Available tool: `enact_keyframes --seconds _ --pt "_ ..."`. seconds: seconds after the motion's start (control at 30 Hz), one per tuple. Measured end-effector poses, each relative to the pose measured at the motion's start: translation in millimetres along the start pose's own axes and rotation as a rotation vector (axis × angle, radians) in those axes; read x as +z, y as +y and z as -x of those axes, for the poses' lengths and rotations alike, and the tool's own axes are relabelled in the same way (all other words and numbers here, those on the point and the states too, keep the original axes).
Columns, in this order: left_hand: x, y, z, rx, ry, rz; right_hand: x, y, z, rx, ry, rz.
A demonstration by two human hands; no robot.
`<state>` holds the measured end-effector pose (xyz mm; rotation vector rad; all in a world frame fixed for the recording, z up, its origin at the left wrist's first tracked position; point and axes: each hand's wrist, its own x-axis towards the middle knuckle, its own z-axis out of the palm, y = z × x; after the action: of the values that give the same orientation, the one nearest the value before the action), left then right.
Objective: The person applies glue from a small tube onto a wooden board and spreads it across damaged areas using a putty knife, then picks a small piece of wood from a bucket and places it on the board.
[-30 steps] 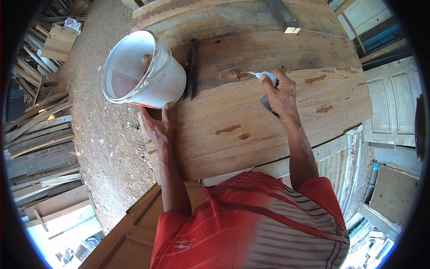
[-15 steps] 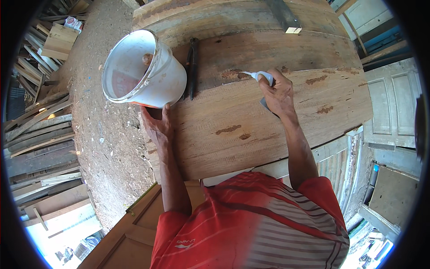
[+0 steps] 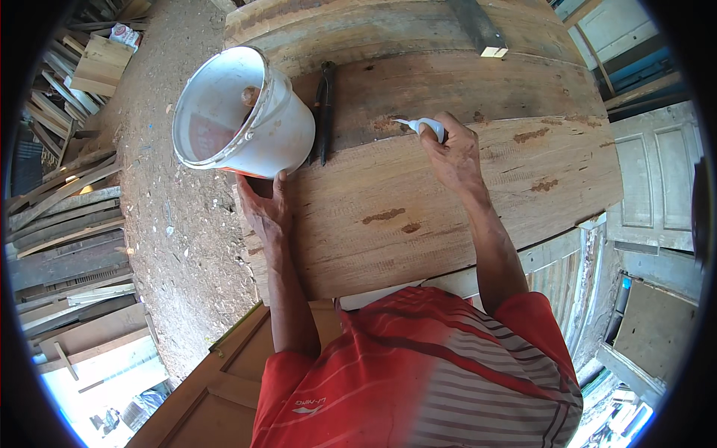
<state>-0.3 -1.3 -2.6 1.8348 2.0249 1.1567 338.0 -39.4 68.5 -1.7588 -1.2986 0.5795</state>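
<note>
My right hand [image 3: 457, 157] is closed around a small white glue bottle [image 3: 431, 129] with a thin pointed nozzle. The nozzle points left, just over a brown filled patch [image 3: 385, 123] in the wooden boards. At the left edge of the boards, a white plastic bucket [image 3: 280, 127] leans over with its mouth toward the upper left, and a brownish rounded thing shows inside. My left hand [image 3: 263, 211] grips the bucket low down, thumb on the near side; part of the fingers is hidden behind it. Dark pincers [image 3: 323, 112] lie right beside the bucket.
The broad wooden panel [image 3: 328, 254] bears several brown patches, such as one patch [image 3: 382, 216] near its middle. A dark wood bar [image 3: 478, 30] lies at its far side. Stacked scrap planks [image 3: 67, 224] line the left; a pale panelled door [image 3: 653, 179] stands at right.
My right hand has moved slightly left with the glue bottle, bringing the nozzle nearer the patch. A dark flat edge seen below that hand no longer shows. The bucket is almost unmoved.
</note>
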Motion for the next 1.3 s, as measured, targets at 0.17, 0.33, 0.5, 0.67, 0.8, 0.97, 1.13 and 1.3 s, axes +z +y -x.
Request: enact_keyframes --seconds 0.17,0.33,0.5,0.67,0.8,0.97,1.13,1.3 --pt "-2 6 0 0.031 0.015 -0.005 1 5 1 0.021 -0.003 0.000" --pt "0 0 1 0.062 0.039 0.047 3 7 3 0.010 0.005 -0.037" --pt "3 -5 1 0.014 0.019 0.016 5 11 17 0.074 0.049 -0.243" --pt "5 -5 -1 0.015 0.014 0.014 4 27 53 0.194 -0.108 -0.589" --pt "8 -8 -1 0.098 0.062 0.028 -20 24 75 0.279 -0.080 -0.616" --pt "4 -8 -1 0.060 0.022 0.022 -61 50 91 0.104 0.253 -0.675" --pt "2 -2 0 0.074 0.011 0.021 -90 115 103 0.043 0.527 -0.475" --pt "-5 1 2 0.037 -0.010 0.026 -103 127 130 0.094 0.488 -0.136"
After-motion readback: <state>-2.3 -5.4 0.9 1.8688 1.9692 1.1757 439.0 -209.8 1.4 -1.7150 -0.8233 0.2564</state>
